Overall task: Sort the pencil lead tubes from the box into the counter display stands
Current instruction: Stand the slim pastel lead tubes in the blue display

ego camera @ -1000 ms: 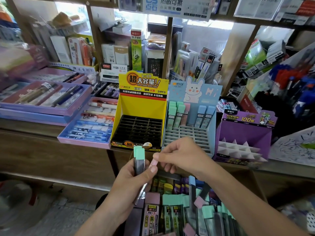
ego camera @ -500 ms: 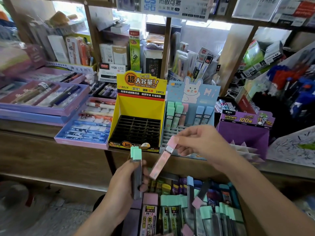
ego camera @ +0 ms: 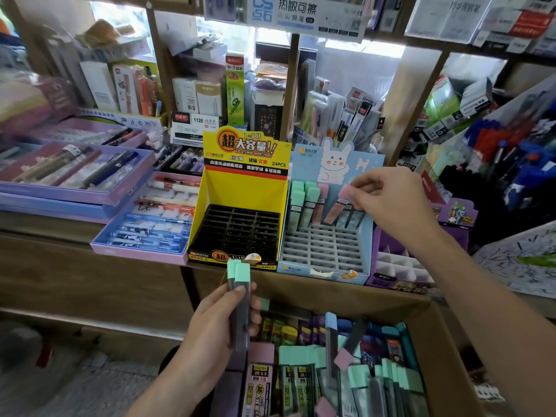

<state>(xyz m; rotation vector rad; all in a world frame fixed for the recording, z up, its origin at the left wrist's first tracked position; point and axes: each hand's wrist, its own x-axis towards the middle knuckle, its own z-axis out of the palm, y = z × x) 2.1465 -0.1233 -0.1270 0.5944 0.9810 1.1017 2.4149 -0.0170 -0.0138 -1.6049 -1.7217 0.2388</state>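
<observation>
Pinched at its cap by the right grip point(ego camera: 388, 197), the pink-capped clear lead tube point(ego camera: 338, 207) slants foot down-left toward the pale blue rabbit stand's point(ego camera: 319, 273) back row; the left grip point(ego camera: 210, 323) holds two mint-capped tubes point(ego camera: 239, 296).

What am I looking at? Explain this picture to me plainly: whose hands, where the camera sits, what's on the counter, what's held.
There is no machine here. A person works with bare hands, and the single picture comes from a camera worn on the head, looking forward and down. The left hand grips two green-capped lead tubes upright. The right hand pinches a pink-capped tube, tilted, with its lower end at the back row of the blue bunny stand. I cannot tell whether it sits in a slot. On the counter, that stand has a yellow stand with a bare black grid on one side and a purple stand on the other. Below, a cardboard box holds many more tubes.
</observation>
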